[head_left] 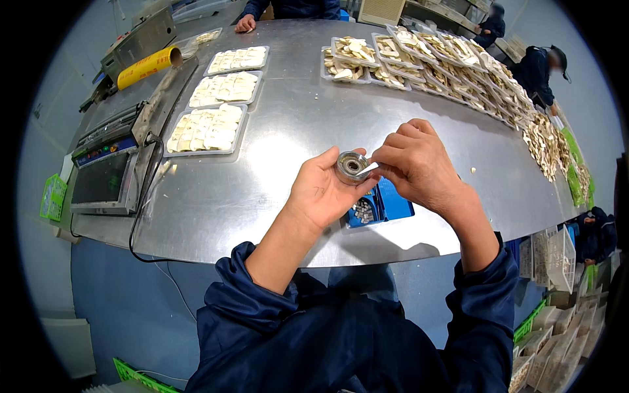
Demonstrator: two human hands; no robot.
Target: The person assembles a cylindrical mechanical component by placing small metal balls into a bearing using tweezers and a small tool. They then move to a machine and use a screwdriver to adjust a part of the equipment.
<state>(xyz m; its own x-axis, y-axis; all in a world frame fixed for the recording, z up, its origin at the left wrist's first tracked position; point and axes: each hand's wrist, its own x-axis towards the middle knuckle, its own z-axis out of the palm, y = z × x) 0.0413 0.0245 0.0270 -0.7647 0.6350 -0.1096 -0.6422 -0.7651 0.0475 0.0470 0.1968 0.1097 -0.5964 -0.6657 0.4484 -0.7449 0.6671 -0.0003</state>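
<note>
Left hand (318, 194) cradles metal disc (350, 167); right hand (419, 164) pinches white sliver (369, 169).
Open bench (288, 98) separates trays (241, 134) of slices (206, 129); blue box (397, 202) holds grey bits (362, 211) near front edge.

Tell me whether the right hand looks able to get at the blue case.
Probably yes: the blue case lies open near the right hand, though that hand seems busy pinching a white piece.

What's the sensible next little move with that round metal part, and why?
Perhaps ease the small white piece gently along the rim of the round metal part. The left hand holds that part, and the right hand pinches the white piece with its tip apparently at the rim, so only a slight movement seems needed.
</note>
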